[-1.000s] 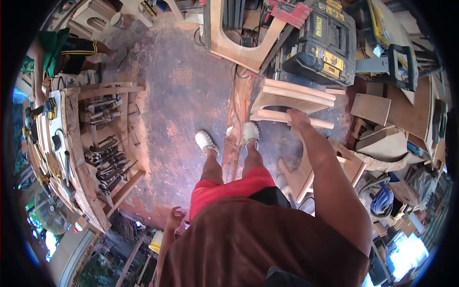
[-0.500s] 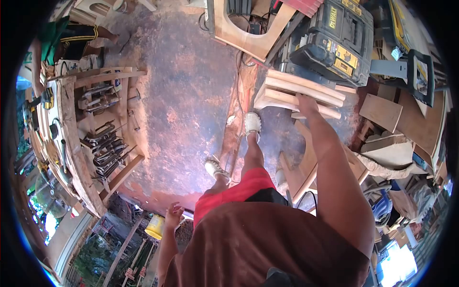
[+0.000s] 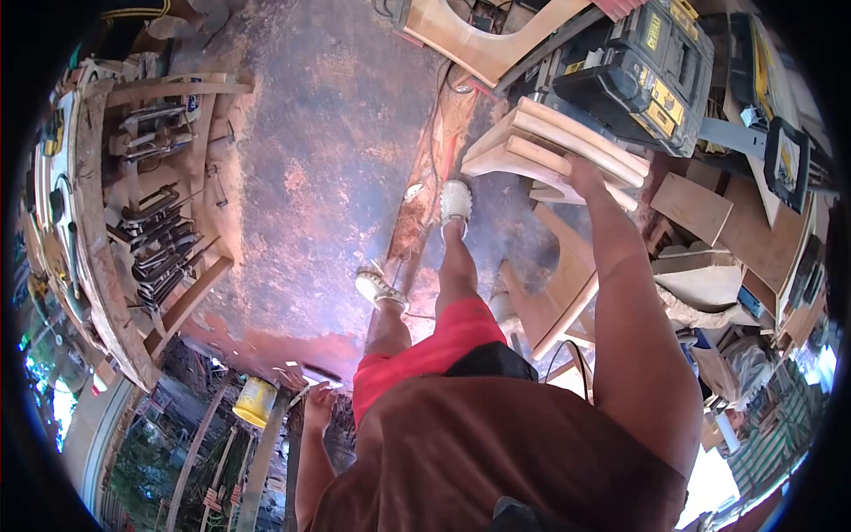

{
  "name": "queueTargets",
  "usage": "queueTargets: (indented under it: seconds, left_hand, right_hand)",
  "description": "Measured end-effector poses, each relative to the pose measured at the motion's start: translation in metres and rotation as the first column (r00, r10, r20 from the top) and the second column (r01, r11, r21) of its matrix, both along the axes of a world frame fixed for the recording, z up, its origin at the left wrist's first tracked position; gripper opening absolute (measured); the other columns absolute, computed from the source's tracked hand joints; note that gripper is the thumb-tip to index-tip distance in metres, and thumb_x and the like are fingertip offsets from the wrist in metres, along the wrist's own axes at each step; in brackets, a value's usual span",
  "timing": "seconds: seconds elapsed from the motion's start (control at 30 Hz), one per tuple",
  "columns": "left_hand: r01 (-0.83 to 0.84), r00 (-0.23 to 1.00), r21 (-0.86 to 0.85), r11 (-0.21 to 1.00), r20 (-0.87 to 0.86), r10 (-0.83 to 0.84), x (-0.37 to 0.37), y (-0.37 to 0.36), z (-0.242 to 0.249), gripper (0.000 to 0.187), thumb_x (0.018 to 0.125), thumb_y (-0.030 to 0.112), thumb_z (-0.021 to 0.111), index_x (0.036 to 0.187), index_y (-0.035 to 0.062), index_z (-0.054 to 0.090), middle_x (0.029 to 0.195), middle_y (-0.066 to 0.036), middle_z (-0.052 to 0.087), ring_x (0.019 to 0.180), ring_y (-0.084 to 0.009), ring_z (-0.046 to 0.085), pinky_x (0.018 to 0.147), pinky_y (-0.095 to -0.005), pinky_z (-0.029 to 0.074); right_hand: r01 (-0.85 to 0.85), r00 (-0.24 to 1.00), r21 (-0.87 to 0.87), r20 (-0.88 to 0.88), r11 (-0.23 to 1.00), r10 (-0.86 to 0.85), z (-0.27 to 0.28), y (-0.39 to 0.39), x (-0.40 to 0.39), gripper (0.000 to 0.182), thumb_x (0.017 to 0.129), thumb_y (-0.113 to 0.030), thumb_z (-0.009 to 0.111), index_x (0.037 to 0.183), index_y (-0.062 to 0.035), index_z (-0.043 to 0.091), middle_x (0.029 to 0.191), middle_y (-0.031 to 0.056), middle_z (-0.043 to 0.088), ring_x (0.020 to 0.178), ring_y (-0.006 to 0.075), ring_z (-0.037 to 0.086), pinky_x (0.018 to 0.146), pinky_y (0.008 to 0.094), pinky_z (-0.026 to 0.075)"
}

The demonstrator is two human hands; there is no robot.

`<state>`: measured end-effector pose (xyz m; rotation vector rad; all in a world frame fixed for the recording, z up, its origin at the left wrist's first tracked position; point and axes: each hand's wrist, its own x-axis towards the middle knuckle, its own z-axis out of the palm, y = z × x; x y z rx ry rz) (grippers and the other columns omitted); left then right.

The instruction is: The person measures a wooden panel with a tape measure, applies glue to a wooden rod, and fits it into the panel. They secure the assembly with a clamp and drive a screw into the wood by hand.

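Observation:
My right hand [image 3: 587,179] is closed on the edge of a pale wooden piece made of several curved slats [image 3: 554,146], which is tilted beside the black and yellow toolbox. The fingertips are partly hidden by the wood. My left hand [image 3: 319,408] hangs low beside my red shorts, its fingers loosely curled and a little apart, with nothing clearly in it. A yellow bucket [image 3: 254,402] is to its left, and thin pale scraps lie on the floor near its fingers.
A wooden rack with metal clamps [image 3: 164,213] stands at left. The toolbox [image 3: 651,80], a cut-out wooden frame [image 3: 470,40] and a handsaw [image 3: 734,136] are at upper right. Curved panels [image 3: 554,288] and boards [image 3: 691,204] lie at right. A cable [image 3: 434,115] crosses the floor. Part of another person shows at upper left.
The rack and bucket have shifted left in view, and the other person is now mostly out of view. The slatted piece has turned slightly, still in my right hand.

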<state>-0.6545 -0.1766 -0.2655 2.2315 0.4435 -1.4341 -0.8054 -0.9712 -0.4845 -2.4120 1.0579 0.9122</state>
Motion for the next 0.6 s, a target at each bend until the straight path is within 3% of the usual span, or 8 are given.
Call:
queueTargets:
  seconds: [0.07, 0.17, 0.27, 0.6]
  left_hand:
    - [-0.029, 0.999, 0.029, 0.999, -0.036, 0.03, -0.002, 0.001, 0.003, 0.04, 0.093, 0.02, 0.066, 0.125, 0.0001, 0.053, 0.098, -0.009, 0.068, 0.087, -0.0149, 0.062, 0.075, -0.0292, 0.05]
    - [-0.064, 0.995, 0.047, 0.997, -0.073, 0.067, -0.001, -0.007, 0.005, 0.039, 0.093, 0.019, 0.064, 0.125, 0.0, 0.052, 0.099, -0.009, 0.067, 0.088, -0.0152, 0.062, 0.075, -0.0291, 0.05]
    - [-0.074, 0.997, -0.01, 0.997, -0.023, 0.073, -0.008, 0.0, -0.006, 0.039, 0.093, 0.018, 0.063, 0.126, 0.0006, 0.051, 0.1, -0.009, 0.067, 0.086, -0.0139, 0.061, 0.073, -0.0279, 0.049]
    - [-0.079, 0.995, 0.016, 0.997, -0.063, 0.08, 0.001, -0.04, 0.002, 0.038, 0.094, 0.015, 0.062, 0.129, 0.002, 0.051, 0.1, -0.007, 0.066, 0.081, -0.0113, 0.059, 0.07, -0.026, 0.048]
  right_hand:
    - [-0.028, 0.996, 0.054, 0.089, 0.998, 0.023, -0.003, -0.005, -0.004, 0.051, 0.076, -0.028, 0.081, 0.119, -0.0104, 0.059, 0.111, 0.0204, 0.067, 0.109, 0.0363, 0.062, 0.094, 0.0464, 0.048]
    - [0.01, 0.999, -0.006, -0.04, 1.0, -0.01, 0.0, 0.001, 0.004, 0.055, 0.078, -0.03, 0.079, 0.125, -0.0112, 0.056, 0.114, 0.0173, 0.067, 0.112, 0.0337, 0.062, 0.097, 0.0441, 0.049]
    - [0.005, 1.0, -0.065, -0.023, 0.998, -0.006, -0.005, 0.004, 0.0, 0.055, 0.079, -0.029, 0.078, 0.126, -0.0116, 0.054, 0.115, 0.0177, 0.066, 0.112, 0.0339, 0.061, 0.097, 0.0446, 0.048]
    - [-0.026, 1.0, 0.029, -0.01, 0.999, 0.026, 0.002, -0.004, 0.004, 0.054, 0.08, -0.028, 0.078, 0.125, -0.0102, 0.054, 0.116, 0.0191, 0.065, 0.113, 0.0348, 0.06, 0.097, 0.0463, 0.048]
